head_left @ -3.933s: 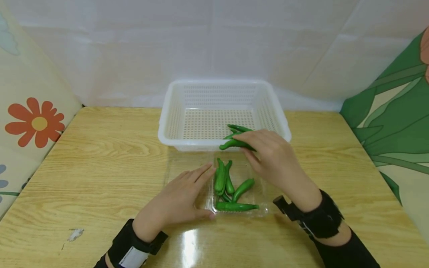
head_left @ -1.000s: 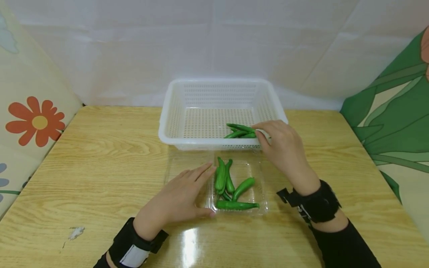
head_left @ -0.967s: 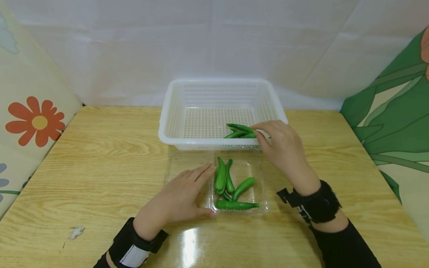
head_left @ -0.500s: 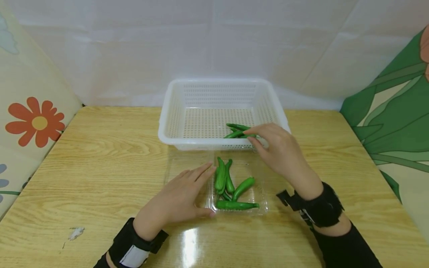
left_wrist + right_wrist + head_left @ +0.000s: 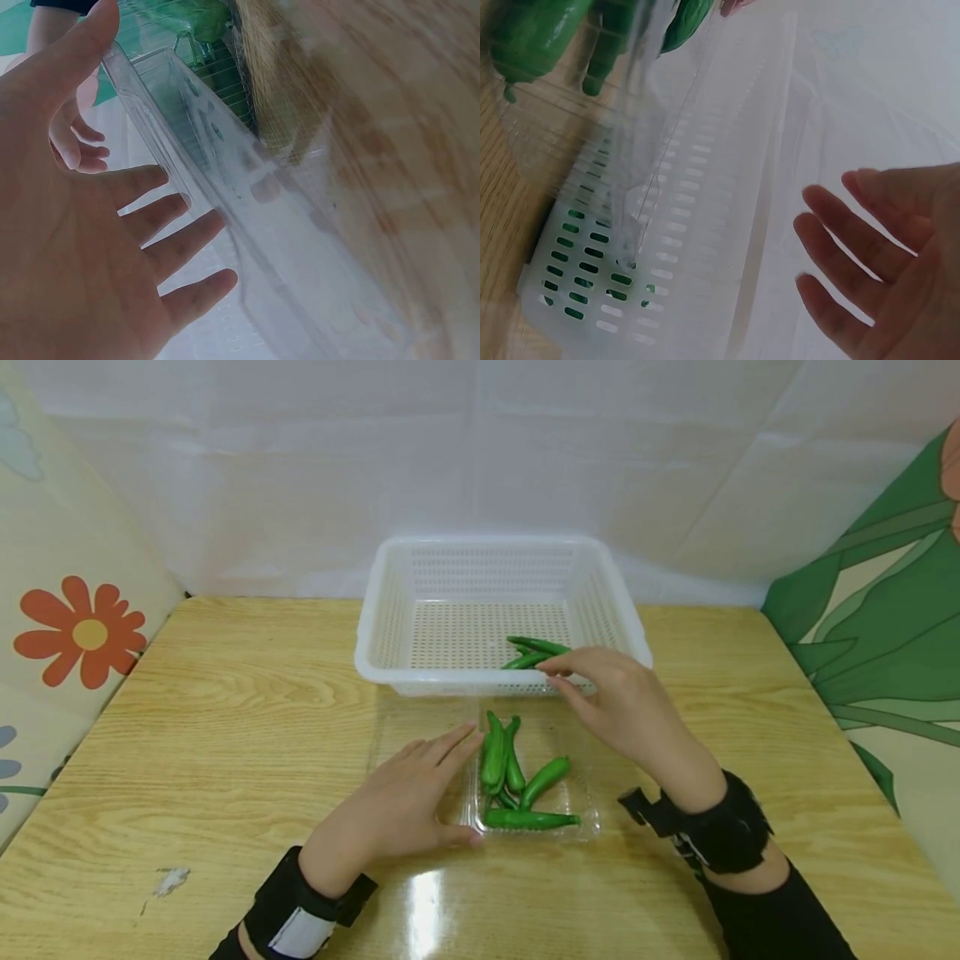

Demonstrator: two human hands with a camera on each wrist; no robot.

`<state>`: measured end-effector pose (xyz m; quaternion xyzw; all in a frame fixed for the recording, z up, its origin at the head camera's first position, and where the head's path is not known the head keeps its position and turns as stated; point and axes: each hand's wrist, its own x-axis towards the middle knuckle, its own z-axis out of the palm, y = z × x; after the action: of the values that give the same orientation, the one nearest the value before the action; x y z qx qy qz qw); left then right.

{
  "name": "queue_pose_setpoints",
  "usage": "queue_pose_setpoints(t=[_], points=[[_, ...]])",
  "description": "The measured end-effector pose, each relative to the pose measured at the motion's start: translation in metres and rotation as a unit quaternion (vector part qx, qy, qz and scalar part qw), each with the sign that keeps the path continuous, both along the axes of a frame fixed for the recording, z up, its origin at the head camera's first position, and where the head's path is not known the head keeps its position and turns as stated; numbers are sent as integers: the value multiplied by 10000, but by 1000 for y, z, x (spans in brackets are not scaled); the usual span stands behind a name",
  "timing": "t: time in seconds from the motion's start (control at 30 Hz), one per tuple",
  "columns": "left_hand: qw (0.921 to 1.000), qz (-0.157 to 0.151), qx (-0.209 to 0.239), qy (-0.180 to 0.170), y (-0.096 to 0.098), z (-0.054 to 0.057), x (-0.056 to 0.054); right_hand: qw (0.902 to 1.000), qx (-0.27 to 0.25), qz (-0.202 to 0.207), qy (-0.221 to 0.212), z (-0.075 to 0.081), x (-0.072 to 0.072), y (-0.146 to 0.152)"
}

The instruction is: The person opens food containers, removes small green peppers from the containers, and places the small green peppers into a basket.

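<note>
Several green peppers (image 5: 546,782) lie in a clear plastic box (image 5: 558,737) in the middle of the table. The left hand (image 5: 393,806) rests at the box's left edge with its fingers spread; in the left wrist view its straight fingers meet the clear wall (image 5: 202,195). Over the near right rim of the white basket (image 5: 450,678) is the right hand (image 5: 626,702), partly hiding green peppers (image 5: 528,659) inside. The right wrist view shows that hand's fingers (image 5: 847,247) loosely bent with nothing between them.
A clear lid-like half (image 5: 393,718) extends left from the box, partly under the left hand. The basket stands at the table's back edge against a white sheet (image 5: 315,485). Flower-patterned panels (image 5: 78,635) flank the wooden table (image 5: 225,718).
Earlier the right hand held a green pepper at the basket rim, then reached inside. It now holds nothing and has drawn back toward the near rim. The left hand has stayed put.
</note>
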<state>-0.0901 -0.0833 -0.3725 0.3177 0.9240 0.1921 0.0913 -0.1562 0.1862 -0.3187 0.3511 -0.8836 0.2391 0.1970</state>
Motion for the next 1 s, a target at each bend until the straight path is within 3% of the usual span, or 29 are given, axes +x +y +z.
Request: queue_pose_setpoints(t=[0.37, 0.53, 0.73, 1.0], points=[[10000, -2, 6, 9, 0, 1, -1, 9911, 125, 999, -872, 2, 6, -4], [10000, -4, 1, 15, 0, 1, 0, 9847, 284, 1071, -1343, 3, 10, -6], [10000, -6, -14, -5, 0, 1, 0, 9814, 482, 1190, -1426, 2, 10, -8], [10000, -4, -70, -25, 0, 1, 0, 9663, 1183, 834, -2128, 1, 14, -11]])
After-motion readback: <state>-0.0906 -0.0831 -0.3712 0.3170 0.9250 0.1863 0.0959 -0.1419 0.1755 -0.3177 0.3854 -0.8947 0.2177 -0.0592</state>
